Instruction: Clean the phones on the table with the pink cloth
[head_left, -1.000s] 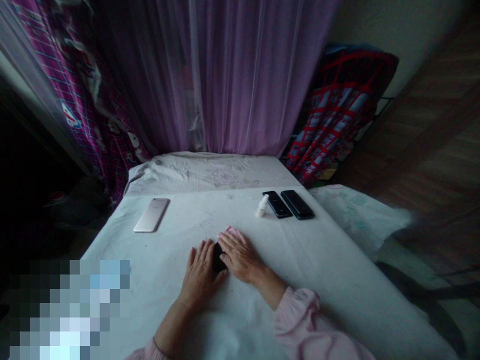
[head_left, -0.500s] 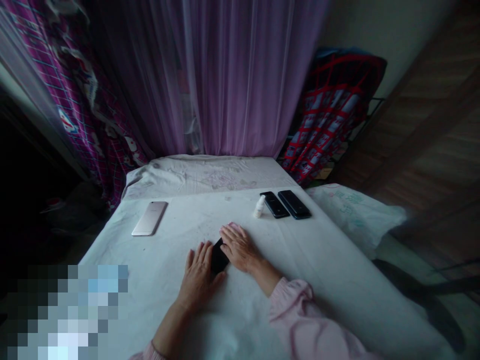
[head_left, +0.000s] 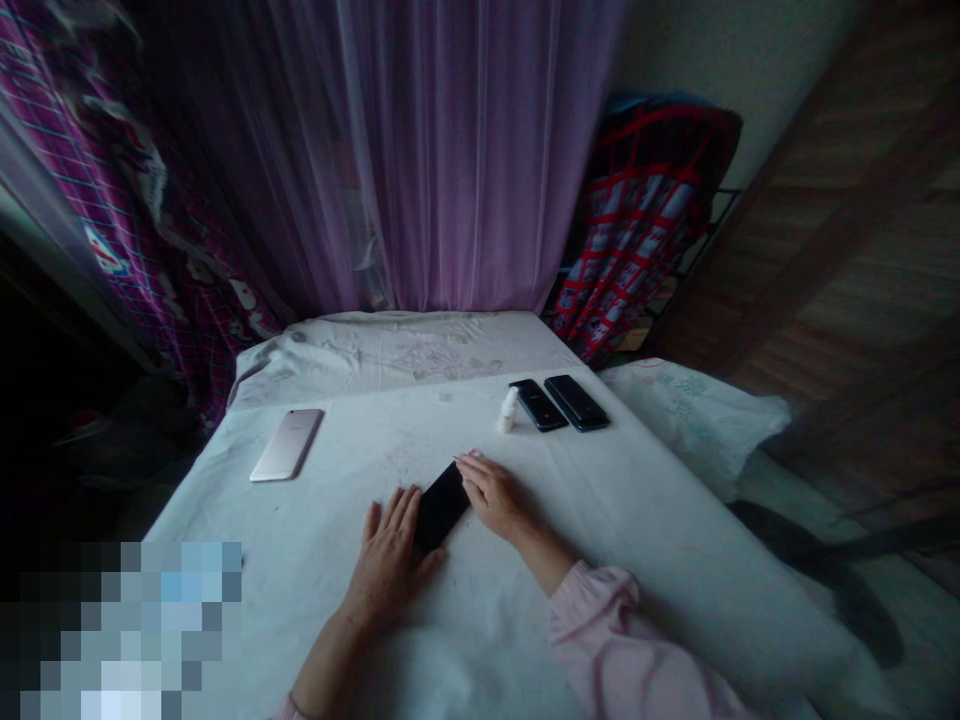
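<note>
A black smartphone (head_left: pixel 441 508) lies slantwise on the white-covered table, its dark glass facing up. My left hand (head_left: pixel 384 558) grips its near-left end, fingers along the left edge and thumb by the lower edge. Over the far-right end rests my right hand (head_left: pixel 495 497), fingers together and pressed down on a small pink cloth (head_left: pixel 474 454). Most of that cloth is hidden under the fingers. Beyond the right hand stands a small white bottle (head_left: pixel 508 412) with a nozzle top.
Two dark phones, one (head_left: pixel 538 405) beside the bottle and another (head_left: pixel 576 403) to its right, lie near the table's right edge. A pale pink-gold phone (head_left: pixel 288 446) lies face down at left. Purple curtains (head_left: pixel 465 150) hang behind the cloth-covered table (head_left: pixel 360 440).
My right hand has slid slightly right toward the phone's far edge, uncovering more of the dark glass. My left hand keeps its hold. The whole view has shifted a little.
</note>
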